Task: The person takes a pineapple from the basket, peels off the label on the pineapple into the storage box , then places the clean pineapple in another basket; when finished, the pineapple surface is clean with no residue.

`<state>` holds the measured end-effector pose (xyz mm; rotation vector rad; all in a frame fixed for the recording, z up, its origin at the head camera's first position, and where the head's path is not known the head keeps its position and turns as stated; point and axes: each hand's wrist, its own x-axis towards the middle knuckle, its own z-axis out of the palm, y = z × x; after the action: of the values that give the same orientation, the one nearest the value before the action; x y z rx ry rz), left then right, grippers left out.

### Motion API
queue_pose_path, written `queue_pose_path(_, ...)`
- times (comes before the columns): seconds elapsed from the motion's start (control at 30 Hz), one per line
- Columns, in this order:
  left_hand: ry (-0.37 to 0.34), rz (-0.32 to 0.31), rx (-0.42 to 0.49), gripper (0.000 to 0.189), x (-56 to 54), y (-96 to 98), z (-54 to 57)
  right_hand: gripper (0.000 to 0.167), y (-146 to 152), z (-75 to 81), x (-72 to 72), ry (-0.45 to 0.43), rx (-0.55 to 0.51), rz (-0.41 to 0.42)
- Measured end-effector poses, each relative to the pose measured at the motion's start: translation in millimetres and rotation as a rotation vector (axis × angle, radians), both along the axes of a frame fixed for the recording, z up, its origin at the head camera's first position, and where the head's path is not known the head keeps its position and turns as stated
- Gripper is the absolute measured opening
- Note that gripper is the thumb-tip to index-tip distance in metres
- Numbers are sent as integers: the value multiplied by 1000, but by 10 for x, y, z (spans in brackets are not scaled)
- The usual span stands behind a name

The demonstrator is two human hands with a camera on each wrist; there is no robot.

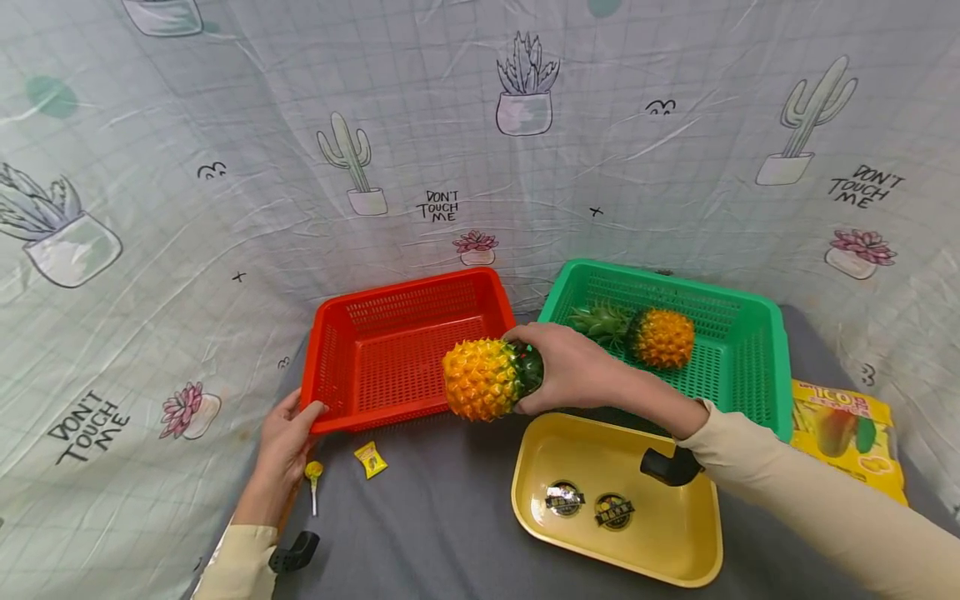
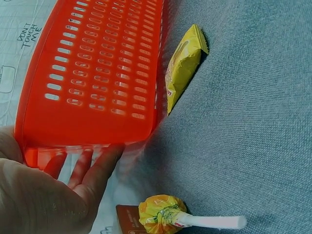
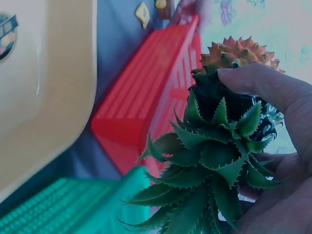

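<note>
My right hand grips a pineapple around its dark green end, above the front right of the red basket. The yellow, spiky body points left. In the right wrist view, the thumb presses on the dark part and the leafy green crown hangs toward the camera. My left hand holds the red basket by its near left corner; the left wrist view shows fingers against the outer wall. Another pineapple lies on its side in the green basket.
A yellow tray with two dark round emblems stands in front of the green basket. A lollipop and a small yellow wrapped candy lie on the grey cloth before the red basket. At the far right is a yellow packet. Patterned cloth hangs behind.
</note>
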<state>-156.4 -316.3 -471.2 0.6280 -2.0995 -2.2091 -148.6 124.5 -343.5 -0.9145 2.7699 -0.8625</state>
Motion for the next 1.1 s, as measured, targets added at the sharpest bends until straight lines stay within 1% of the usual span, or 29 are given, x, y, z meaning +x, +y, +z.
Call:
queue_pose_path(0.17, -29, -2, -32, 65, -18, 3, -2, 88, 216, -13, -73, -2, -1, -68)
queue_pose_path(0.37, -19, 0, -33, 62, -20, 4, -8, 90, 440, -38, -151, -20, -2, -164)
queue_pose_path(0.6, -16, -8, -23, 61, -22, 5, -25, 90, 709, -64, -258, -13, -19, -244)
queue_pose_path(0.73, -6, -10, -23, 59, -16, -3, -27, 91, 868, -116, -311, -38, -11, -289)
queue_pose_path(0.87, -1, -17, -22, 60, -15, -3, -19, 93, 1011, -169, -330, -62, 16, -320)
queue_pose_path(1.1, -26, -15, -22, 61, -13, -9, -17, 92, 1176, -274, -335, -78, 59, -339)
